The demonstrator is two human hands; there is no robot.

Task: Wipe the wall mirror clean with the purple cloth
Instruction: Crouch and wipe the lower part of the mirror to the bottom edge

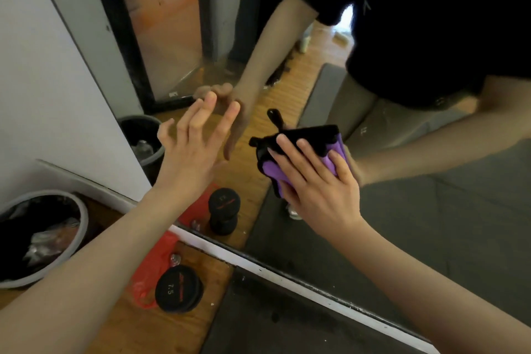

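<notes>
Entry, head view. My right hand [316,181] presses the purple cloth [301,158] flat against the wall mirror [431,210], low on the glass and just above its white bottom frame [287,270]. The fingers lie nearly straight over the cloth, so this is a released grip used as a pressing pad, not a pinch. The cloth is folded, with a black edge and a loop showing at its upper side.

My left hand [189,146] is raised beside it with fingers spread and loosely bent, holding nothing. Its fingertips look close to the glass; whether they touch I cannot tell.

Judgement on the step: the wipe is under way on the lower part of the mirror. To do it well I would keep the whole palm on the cloth so the pressure stays even, and work in overlapping passes right down to the frame, where dirt tends to collect. The left hand should stay off the glass, since bare fingertips would leave fresh marks. If the cloth bunches under the fingers, refold it before going on.

Surroundings: on the floor below sit a dumbbell [178,289] marked 7.5, a red plastic bag [155,261] and a grey bin [43,238] against the white wall [43,80].
</notes>
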